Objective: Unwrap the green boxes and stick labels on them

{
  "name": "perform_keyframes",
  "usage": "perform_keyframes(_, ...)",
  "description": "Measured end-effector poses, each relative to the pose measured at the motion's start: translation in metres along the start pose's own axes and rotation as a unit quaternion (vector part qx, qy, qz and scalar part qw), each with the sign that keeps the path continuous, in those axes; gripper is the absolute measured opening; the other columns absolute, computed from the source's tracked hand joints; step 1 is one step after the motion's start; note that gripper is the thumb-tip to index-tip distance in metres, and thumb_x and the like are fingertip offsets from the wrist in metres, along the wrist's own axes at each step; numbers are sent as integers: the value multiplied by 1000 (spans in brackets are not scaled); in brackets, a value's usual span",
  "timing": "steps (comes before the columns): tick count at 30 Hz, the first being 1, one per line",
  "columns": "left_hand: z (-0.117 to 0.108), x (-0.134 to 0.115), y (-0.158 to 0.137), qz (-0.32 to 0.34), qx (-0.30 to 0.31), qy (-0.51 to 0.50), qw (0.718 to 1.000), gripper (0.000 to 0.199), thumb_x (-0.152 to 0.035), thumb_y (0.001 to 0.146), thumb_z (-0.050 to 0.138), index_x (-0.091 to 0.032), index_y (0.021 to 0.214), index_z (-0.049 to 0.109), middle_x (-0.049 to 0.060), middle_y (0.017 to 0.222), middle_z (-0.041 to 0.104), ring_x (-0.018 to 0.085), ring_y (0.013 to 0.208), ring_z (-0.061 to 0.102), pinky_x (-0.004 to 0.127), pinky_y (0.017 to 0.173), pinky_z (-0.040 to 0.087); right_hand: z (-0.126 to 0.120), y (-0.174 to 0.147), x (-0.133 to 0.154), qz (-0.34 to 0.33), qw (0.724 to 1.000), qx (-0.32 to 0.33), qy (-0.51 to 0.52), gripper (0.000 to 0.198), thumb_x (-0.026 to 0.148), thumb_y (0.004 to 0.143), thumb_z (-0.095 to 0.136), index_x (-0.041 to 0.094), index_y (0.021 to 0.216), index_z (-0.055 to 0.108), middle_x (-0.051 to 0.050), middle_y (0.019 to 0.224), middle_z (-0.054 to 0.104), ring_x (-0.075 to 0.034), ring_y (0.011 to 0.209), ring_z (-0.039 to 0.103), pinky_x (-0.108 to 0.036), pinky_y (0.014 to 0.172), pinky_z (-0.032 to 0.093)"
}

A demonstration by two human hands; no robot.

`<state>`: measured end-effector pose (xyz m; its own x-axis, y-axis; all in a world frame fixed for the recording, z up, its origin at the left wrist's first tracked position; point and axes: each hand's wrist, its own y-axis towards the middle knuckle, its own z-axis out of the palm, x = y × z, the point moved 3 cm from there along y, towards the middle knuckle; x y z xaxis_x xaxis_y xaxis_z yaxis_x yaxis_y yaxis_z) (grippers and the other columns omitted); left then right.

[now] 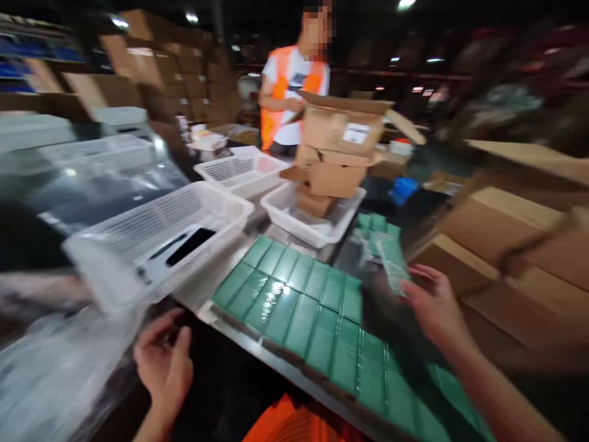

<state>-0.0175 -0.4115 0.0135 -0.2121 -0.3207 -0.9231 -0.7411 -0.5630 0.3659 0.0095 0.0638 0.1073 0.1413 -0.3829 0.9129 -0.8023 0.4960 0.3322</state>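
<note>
Head view: the right hand (435, 304) reaches forward at the right, its thumb and fingers drawn close together at the near end of a wrapped green packet (390, 253), which they appear to pinch; blur hides the exact contact. That packet slants away from the fingertips, its far end beside a few smaller green pieces (372, 221) on the dark surface (338, 261). The left hand (164, 362) hangs low at the left, in front of the surface's near edge, palm turned inward, fingers loosely curled and a narrow gap between them and the thumb; its grasp is vacant.

Between the hands, green packs (299, 307) lie flat side by side in rows, their glossy tops catching the light. Beyond the left hand stands a white basket (225, 212) with a flat black-and-white item (191, 247) inside. Brown cartons (510, 215) are stacked just beyond the right hand, and a person in an orange vest (280, 77) stands behind an opened carton (338, 132).
</note>
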Motion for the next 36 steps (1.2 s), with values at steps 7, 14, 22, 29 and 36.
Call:
perform_keyframes(7, 160, -126, -127, -259, 483, -365, 752, 61, -49, 66, 86, -24, 118, 66, 11, 115, 72, 27, 97, 71, 35, 78, 58, 9, -110, 42, -236, 962, 79, -112, 48, 20, 90, 68, 33, 131, 48, -8, 119, 56, -26, 110, 58, -41, 86, 56)
perform_keyframes(14, 169, -145, -149, -323, 390, -352, 787, 50, -42, 52, 95, -22, 93, 73, 0, 77, 72, 15, 70, 67, 25, 70, 54, -6, -151, 20, -67, 991, -101, 51, 57, 40, 78, 87, 33, 126, 56, -10, 126, 57, -29, 112, 59, -43, 87, 58)
perform_keyframes(22, 165, -141, -161, -360, 380, -313, 792, 47, -41, 47, 96, -26, 85, 74, -3, 76, 75, 17, 73, 73, 28, 75, 59, 8, -153, -1, 117, 965, -146, 183, 33, 56, 76, 82, 25, 76, 71, -4, 84, 68, -24, 79, 65, -38, 73, 57)
perform_keyframes(29, 164, -125, -156, -360, 427, -280, 781, 49, -36, 49, 97, -22, 90, 73, -1, 79, 76, 17, 76, 72, 26, 74, 58, -1, -149, -3, 130, 948, -145, 250, 40, 60, 85, 75, 23, 77, 61, -2, 76, 67, -18, 67, 60, -29, 64, 50)
perform_keyframes(36, 164, -119, -153, -384, 414, -263, 782, 43, -41, 53, 94, -22, 87, 73, 1, 83, 77, 18, 76, 73, 27, 70, 60, -6, -148, 11, 61, 943, -142, 295, 33, 51, 95, 69, 24, 86, 53, 4, 67, 60, -11, 50, 52, -20, 47, 41)
